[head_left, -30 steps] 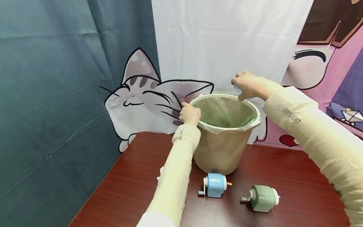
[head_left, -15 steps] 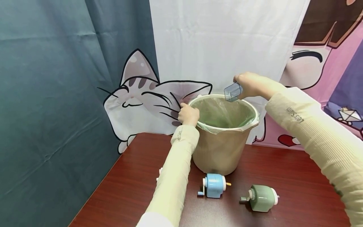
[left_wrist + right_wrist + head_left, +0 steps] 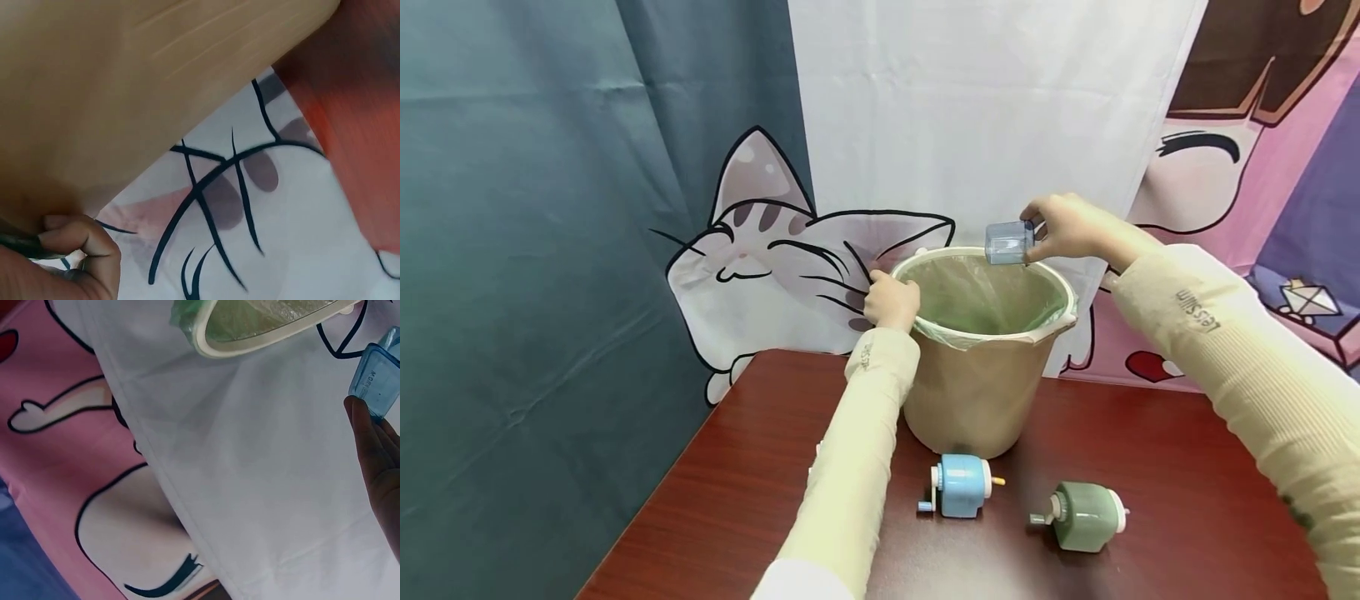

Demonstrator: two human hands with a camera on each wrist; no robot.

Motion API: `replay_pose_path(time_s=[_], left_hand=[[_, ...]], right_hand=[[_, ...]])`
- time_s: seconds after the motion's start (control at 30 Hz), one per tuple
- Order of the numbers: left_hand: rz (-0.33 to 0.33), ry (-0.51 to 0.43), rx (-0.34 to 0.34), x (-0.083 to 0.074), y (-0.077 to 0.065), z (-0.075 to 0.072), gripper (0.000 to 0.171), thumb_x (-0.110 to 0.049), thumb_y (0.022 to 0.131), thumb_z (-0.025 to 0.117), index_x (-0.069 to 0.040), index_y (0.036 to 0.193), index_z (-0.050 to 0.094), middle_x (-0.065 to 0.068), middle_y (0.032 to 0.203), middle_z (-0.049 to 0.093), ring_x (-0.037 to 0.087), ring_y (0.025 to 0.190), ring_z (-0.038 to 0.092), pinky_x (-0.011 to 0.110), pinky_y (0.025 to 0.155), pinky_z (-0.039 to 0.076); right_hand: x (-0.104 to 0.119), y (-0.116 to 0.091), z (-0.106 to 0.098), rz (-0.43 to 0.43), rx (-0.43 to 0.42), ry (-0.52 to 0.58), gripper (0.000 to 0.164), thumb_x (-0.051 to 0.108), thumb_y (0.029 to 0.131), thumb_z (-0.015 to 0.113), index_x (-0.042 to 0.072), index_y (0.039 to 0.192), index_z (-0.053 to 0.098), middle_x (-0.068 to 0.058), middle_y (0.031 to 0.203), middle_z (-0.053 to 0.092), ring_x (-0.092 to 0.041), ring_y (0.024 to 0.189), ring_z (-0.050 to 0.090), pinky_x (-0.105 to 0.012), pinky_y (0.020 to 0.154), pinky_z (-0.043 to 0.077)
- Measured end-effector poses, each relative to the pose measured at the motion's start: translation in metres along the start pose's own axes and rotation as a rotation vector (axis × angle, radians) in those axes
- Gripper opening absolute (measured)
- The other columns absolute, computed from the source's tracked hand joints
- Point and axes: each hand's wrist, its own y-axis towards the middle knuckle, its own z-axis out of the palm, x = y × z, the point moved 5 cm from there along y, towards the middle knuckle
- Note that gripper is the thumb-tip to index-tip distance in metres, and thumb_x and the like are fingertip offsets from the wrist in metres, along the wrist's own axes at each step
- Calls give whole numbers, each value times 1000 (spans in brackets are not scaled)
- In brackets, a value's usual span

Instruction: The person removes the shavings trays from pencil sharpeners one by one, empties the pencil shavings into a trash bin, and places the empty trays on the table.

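Over the far right rim of a beige trash bin (image 3: 970, 392), my right hand (image 3: 1067, 227) pinches a small clear bluish plastic box (image 3: 1006, 242). In the right wrist view the box (image 3: 377, 378) sits at the fingertips, with faint lettering on one face; I see no contents in it. My left hand (image 3: 891, 300) grips the left rim of the bin, which a thin greenish bag lines. Close up in the left wrist view, the left fingers (image 3: 103, 253) curl at the rim beside the bin wall (image 3: 125, 81). The bottom of the bin is hidden.
A blue crank pencil sharpener (image 3: 962, 486) with a pencil in it stands before the bin. To its right is a green crank sharpener (image 3: 1086, 517). A small white thing shows partly behind my left sleeve (image 3: 850, 467). Printed curtains hang behind the reddish-brown table (image 3: 737, 500).
My right hand has turned, bringing the clear box into fuller view, from tilted to nearly level above the rim. My left hand keeps its grip on the bin. The head view has shifted slightly.
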Motion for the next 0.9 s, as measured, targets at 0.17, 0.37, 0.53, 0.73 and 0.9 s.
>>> replay_pose_path(time_s=[0.17,0.37,0.53,0.73,0.9], left_hand=[[-13,-72,128,6,4,-6,50,-34,87,52,-1,124,45,19,118,61,34,104,61,43,87,50],[-7,-169,347,19,9,-2,48,-40,90,50,1,114,58,12,84,60,15,47,49,28,51,49],[85,-240,434,31,12,1,57,-50,93,46,1,114,54,7,76,47,14,45,47,28,49,47],[239,-347,395,48,8,-11,59,-53,95,41,1,114,55,7,78,51,12,48,49,23,44,43],[332,-429,303,60,-3,-20,50,-45,94,49,-2,120,55,4,79,55,7,49,47,20,47,41]], right_hand=[[-3,-6,-1,32,-28,85,58,11,75,72,-18,119,48,-37,115,57,-44,103,61,-50,91,47],[-10,-18,3,38,-82,163,57,9,75,72,-19,119,48,-38,114,57,-46,103,60,-52,91,46],[-14,-29,8,53,-122,229,56,7,77,71,-18,122,47,-37,114,57,-46,103,60,-52,91,46],[-11,-45,20,52,-170,332,59,8,82,68,-14,130,42,-34,119,56,-44,105,59,-50,90,48],[-7,-56,37,23,-227,354,57,5,82,67,-13,131,43,-33,117,58,-43,101,61,-51,88,48]])
